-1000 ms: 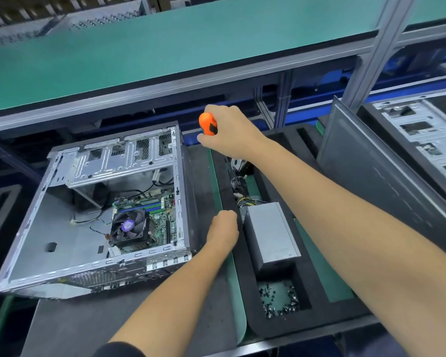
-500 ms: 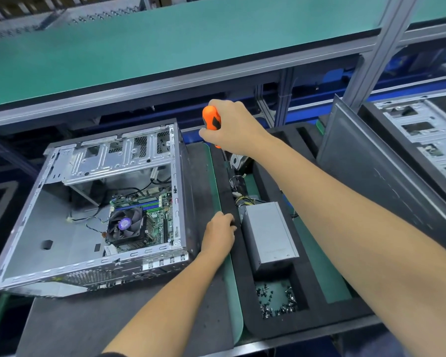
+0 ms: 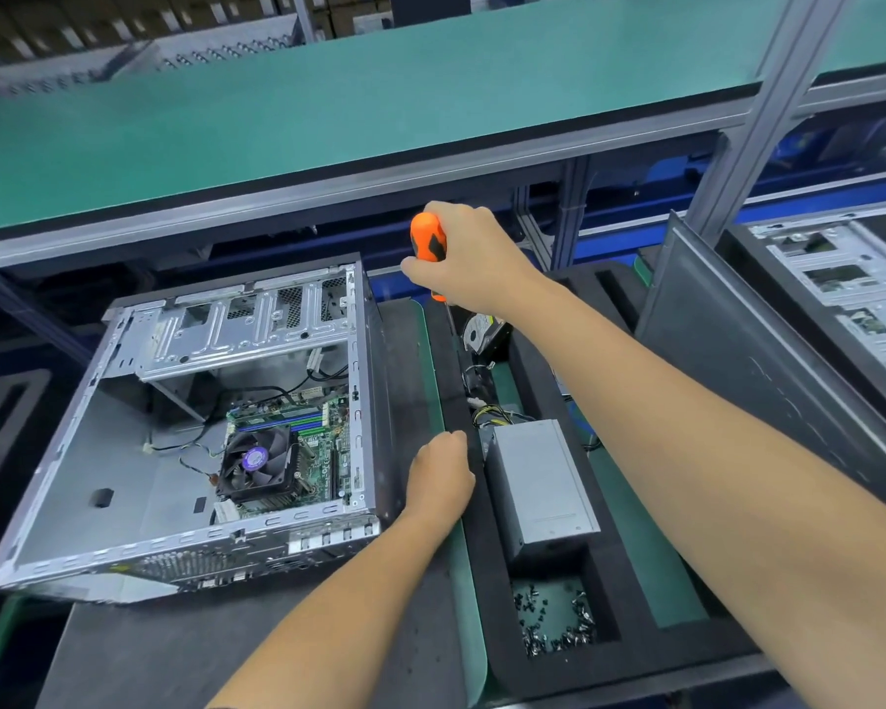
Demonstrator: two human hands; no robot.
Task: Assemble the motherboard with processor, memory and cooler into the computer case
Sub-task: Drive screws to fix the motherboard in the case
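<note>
Motherboard (image 3: 298, 452) is seated inside the open case (image 3: 124, 452); stiff but fragile, best handled by its edges. Screwdriver (image 3: 428, 237) is gripped by right hand (image 3: 474, 258). Left hand (image 3: 438, 473) is curled; contents cannot be told.

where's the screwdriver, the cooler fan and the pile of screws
screwdriver (image 3: 428, 237): head view, on its orange handle above the right hand's grip
cooler fan (image 3: 256, 459): head view, on the purple hub
pile of screws (image 3: 553, 624): head view, middle of the pile

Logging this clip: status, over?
Right hand grips orange screwdriver above foam tray. Left hand curled, resting beside case. Motherboard with cooler inside. Nothing blocking.
</note>
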